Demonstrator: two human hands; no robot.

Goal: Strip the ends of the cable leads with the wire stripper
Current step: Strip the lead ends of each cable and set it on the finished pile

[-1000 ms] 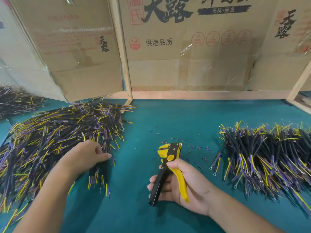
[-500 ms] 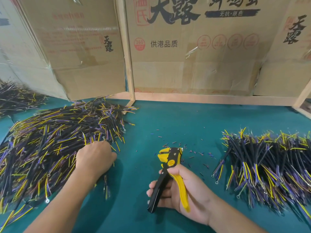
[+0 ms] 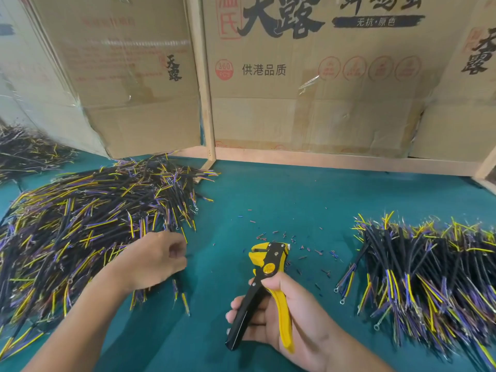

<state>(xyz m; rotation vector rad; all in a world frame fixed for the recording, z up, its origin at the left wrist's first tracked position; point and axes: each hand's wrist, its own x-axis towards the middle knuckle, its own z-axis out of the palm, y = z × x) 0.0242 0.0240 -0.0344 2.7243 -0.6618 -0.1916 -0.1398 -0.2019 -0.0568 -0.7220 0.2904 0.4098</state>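
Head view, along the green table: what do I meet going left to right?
Large cable pile → left hand at its edge → wire stripper held in the right hand → second cable pile.

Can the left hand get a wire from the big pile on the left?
Probably yes. The left hand already lies at the near edge of the pile, its fingers curled at the wires, and nothing is in between.
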